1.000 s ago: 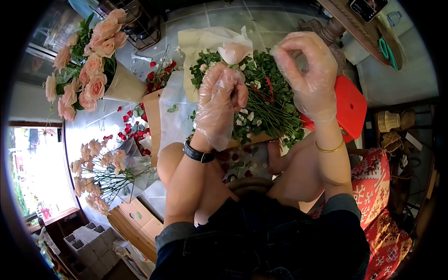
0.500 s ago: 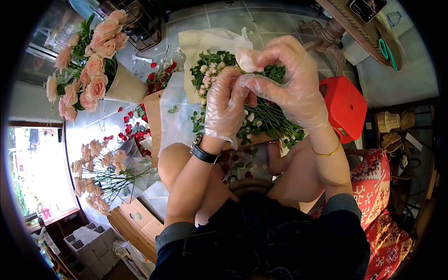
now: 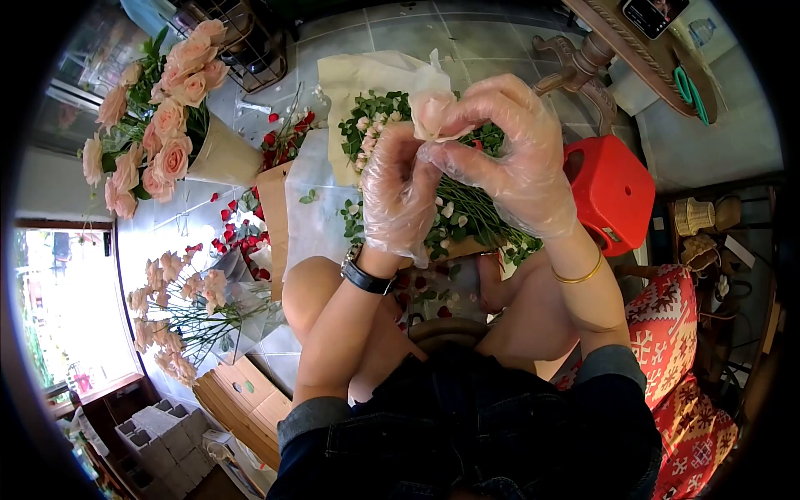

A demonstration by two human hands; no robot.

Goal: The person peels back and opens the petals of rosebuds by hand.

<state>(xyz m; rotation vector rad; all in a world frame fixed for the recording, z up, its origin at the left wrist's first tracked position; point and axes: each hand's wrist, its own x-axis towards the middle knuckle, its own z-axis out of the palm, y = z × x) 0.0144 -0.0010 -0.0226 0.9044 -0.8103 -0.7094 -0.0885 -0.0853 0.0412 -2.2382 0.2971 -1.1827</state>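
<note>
Between my two hands, above the greenery, is a pale pink rose (image 3: 433, 112). My left hand (image 3: 400, 196), in a clear plastic glove, is closed just below the bloom; its fingers hide the stem. My right hand (image 3: 521, 158), gloved likewise, curves in from the right with thumb and forefinger at the bloom's petals. Beneath both hands lies a bunch of small pale pink roses (image 3: 367, 146) with leafy green stems (image 3: 475, 204) fanned toward the lower right. Cream wrapping paper (image 3: 337, 79) spreads under the bunch.
A vase (image 3: 225, 154) of large pink roses (image 3: 171, 117) stands at the left. Red petals (image 3: 229, 237) litter the floor beside more peach roses (image 3: 167, 312). On the right are a red plastic stool (image 3: 612, 196) and a wooden table (image 3: 642, 54) bearing green-handled scissors (image 3: 687, 90).
The bloom has turned more upright and shows more of its face. My right hand has dropped slightly and moved a little left, its fingers still at the petals.
</note>
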